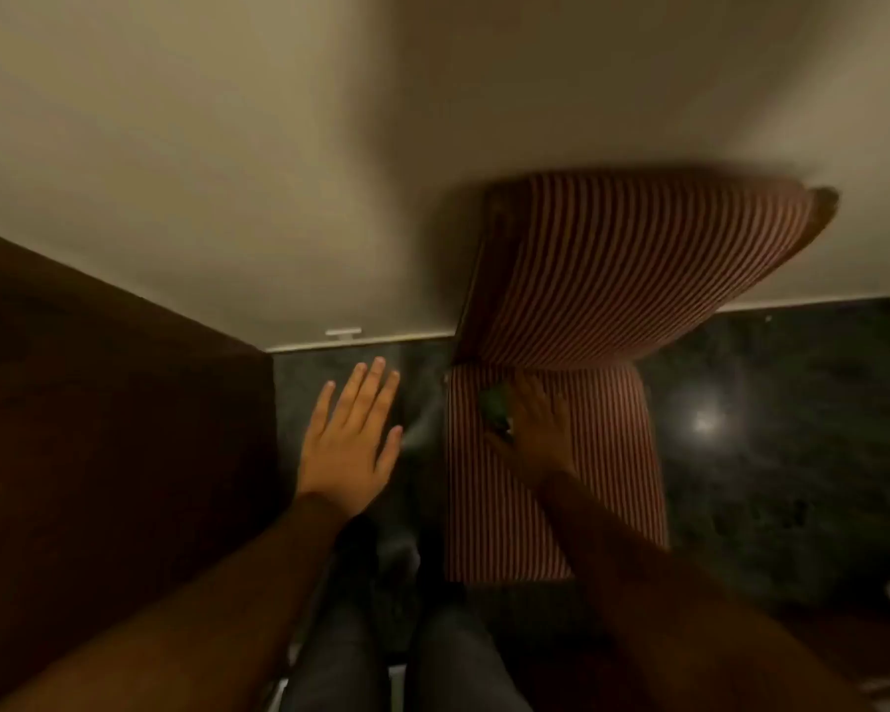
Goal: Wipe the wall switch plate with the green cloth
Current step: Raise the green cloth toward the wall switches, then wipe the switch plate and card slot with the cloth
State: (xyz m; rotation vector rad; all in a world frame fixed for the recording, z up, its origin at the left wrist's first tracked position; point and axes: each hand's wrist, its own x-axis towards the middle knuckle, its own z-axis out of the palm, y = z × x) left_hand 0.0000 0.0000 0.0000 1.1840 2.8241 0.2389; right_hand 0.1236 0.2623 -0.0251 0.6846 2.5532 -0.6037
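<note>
I am looking down a cream wall toward a dark floor. My left hand (350, 434) is held out flat with its fingers spread and holds nothing. My right hand (533, 429) is lower right of centre, in front of a red-and-white striped chair. A small patch of the green cloth (495, 407) shows at its fingers, and the hand appears closed on it. A small white fitting (343, 333) sits low on the wall near the skirting. No wall switch plate is in sight.
The striped chair (612, 280) stands against the wall (227, 146) on the right, with its seat (551, 506) below my right hand. A dark wooden panel (114, 429) fills the left side. The dark stone floor (766, 429) reflects a light. My legs (381, 650) are at the bottom.
</note>
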